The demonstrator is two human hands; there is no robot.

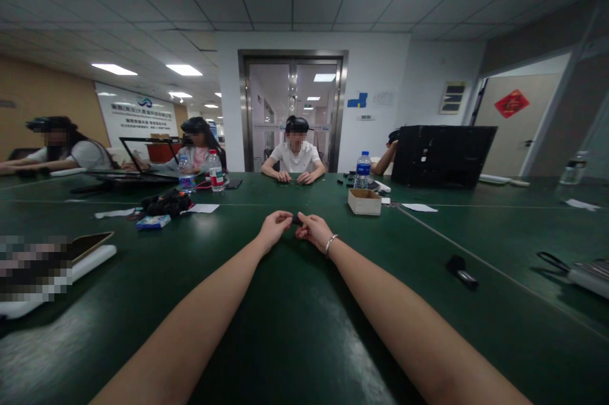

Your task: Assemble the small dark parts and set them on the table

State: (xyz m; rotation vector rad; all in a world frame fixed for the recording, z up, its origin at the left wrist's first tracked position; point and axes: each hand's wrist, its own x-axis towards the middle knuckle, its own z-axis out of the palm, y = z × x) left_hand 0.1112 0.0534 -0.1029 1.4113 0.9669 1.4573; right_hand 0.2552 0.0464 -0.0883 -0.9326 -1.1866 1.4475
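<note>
Both hands are on one small dark piece (296, 219) — held just above or on the worktop (266, 341), mid-width, between its far edge and the wearer; can't tell if it touches the surface. Right hand (314, 230): thumb and index closed on the piece, other fingers curled. Left hand (276, 227): fingertips pinched at its left end, gripping by the look of it.

Step in hand, my read: two-handed fingertip handling of that piece. Next move calls for fine control from both hands at once — part's tiny, mostly covered by fingers, so detail is lost.

Containers: small cardboard box (364, 203) sits right of the hands, toward the far edge. Top looks open; angle too shallow to read contents. Blue-label bottle (363, 167) upright just behind it, capped. Red-capped bottle (216, 173) and a second blue-label bottle (186, 174) stand side by side, left part of the far edge. Clear bottle (574, 169) near the far right corner. Fill levels unclear.
</note>
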